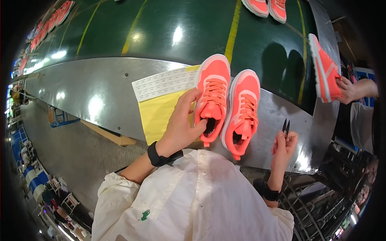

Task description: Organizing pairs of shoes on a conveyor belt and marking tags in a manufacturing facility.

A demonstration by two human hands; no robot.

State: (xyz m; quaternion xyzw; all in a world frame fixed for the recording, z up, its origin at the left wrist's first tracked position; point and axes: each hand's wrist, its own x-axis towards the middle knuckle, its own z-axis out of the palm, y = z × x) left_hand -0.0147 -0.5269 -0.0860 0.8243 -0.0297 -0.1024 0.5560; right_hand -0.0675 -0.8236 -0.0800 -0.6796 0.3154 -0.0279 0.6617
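Two coral-pink sneakers with white soles stand side by side in front of me, toes pointing away. My left hand (181, 122) grips the left sneaker (214, 76), its thumb at the ankle opening and its fingers along the outer side. The right sneaker (247, 102) stands beside it, laced, with no hand on it. To its right, my right hand (284, 145) is closed round small black thread snips (286, 125), their two points upward and slightly apart. Left of the shoes lies a yellow sheet (157, 120) with a white sheet of printed labels (165, 83) over its upper part.
A metal ledge (80, 92) borders a green conveyor belt (169, 24) marked with yellow lines. Another sneaker pair (267, 8) sits on the belt; more shoes (50, 24) stand far left. At right, another person's hand (350, 89) holds a coral sneaker (323, 68) upright.
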